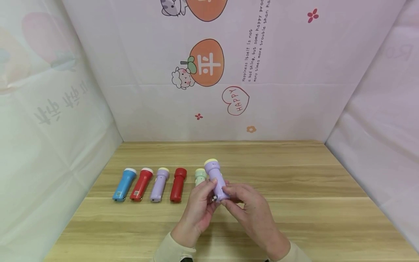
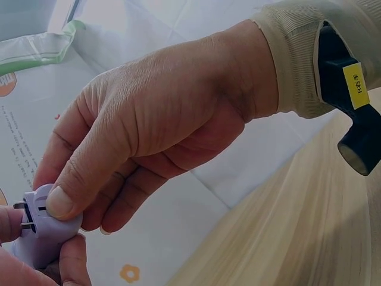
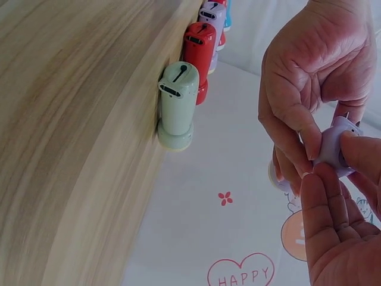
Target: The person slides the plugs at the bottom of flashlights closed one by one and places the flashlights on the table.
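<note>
Both hands hold a purple flashlight (image 1: 216, 178) above the table, its pale yellow lens end pointing away and tilted up. My left hand (image 1: 198, 207) grips the barrel, thumb on its near side. With thumb and fingers, my right hand (image 1: 255, 211) pinches the tail end. Two metal plug prongs (image 2: 27, 225) stick out of the tail in the left wrist view, close to a left fingertip. Just behind the left hand lies a mint green flashlight (image 1: 200, 174), partly hidden in the head view; the right wrist view shows its tail and barrel.
Left of the green one, a row holds a blue flashlight (image 1: 123, 185), a red flashlight with a white rim (image 1: 142, 185), another purple flashlight (image 1: 159, 185) and an all-red flashlight (image 1: 178, 185). The wooden table (image 1: 311, 203) meets printed white cloth (image 1: 281, 91) at the back and sides.
</note>
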A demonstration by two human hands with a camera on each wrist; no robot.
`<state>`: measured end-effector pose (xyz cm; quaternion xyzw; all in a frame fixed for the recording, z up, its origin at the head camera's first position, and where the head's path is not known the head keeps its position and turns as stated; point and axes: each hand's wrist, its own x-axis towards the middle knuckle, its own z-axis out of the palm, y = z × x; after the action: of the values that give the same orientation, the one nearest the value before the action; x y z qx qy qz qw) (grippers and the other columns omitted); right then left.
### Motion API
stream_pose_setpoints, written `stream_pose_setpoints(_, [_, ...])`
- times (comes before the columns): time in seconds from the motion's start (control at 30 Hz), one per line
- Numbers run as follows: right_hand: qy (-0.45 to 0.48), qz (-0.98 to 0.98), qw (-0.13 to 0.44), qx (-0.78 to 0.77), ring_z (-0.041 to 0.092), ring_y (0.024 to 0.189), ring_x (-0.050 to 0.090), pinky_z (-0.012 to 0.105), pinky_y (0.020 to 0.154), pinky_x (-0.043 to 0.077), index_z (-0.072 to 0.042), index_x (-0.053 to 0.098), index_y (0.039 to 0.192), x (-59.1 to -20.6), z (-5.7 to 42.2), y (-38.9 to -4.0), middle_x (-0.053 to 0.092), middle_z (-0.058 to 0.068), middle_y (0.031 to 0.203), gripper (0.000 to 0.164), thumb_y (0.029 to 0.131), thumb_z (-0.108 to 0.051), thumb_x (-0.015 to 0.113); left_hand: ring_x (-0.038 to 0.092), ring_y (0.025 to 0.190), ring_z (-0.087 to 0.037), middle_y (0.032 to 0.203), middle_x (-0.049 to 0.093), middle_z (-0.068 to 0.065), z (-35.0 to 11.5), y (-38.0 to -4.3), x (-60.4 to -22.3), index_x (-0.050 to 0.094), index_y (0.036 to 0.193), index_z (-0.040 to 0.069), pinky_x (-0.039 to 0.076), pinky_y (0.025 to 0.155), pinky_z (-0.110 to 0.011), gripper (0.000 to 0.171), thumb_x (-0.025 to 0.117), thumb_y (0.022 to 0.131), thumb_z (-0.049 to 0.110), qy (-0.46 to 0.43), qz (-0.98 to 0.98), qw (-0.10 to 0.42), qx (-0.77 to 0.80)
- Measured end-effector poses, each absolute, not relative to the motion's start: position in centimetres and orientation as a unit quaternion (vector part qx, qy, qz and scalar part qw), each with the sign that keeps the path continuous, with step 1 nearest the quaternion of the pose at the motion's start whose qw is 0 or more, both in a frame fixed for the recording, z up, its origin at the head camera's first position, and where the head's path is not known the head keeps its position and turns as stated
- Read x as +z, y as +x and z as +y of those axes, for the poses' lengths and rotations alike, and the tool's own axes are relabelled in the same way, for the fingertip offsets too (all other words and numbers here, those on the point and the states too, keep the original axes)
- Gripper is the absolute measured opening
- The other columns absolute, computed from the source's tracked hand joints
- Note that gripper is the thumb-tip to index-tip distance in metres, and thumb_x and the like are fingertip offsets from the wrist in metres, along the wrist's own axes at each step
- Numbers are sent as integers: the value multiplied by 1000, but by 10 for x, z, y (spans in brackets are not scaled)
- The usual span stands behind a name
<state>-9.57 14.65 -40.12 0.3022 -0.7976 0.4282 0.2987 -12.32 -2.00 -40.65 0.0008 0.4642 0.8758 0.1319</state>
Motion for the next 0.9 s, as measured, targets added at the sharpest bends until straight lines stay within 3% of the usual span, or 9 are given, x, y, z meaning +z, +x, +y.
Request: stream_pose_setpoints(0.9, [304,-798,288,433,14,93,74,18,80,59,-7,76,115,-402,145,-97,75,3,113,44,76,12,86,73,98,-8,113,78,-9,-21,-124,-410,52,139,-10,59,83,-19,46,57,106,22,-1,448,130,884])
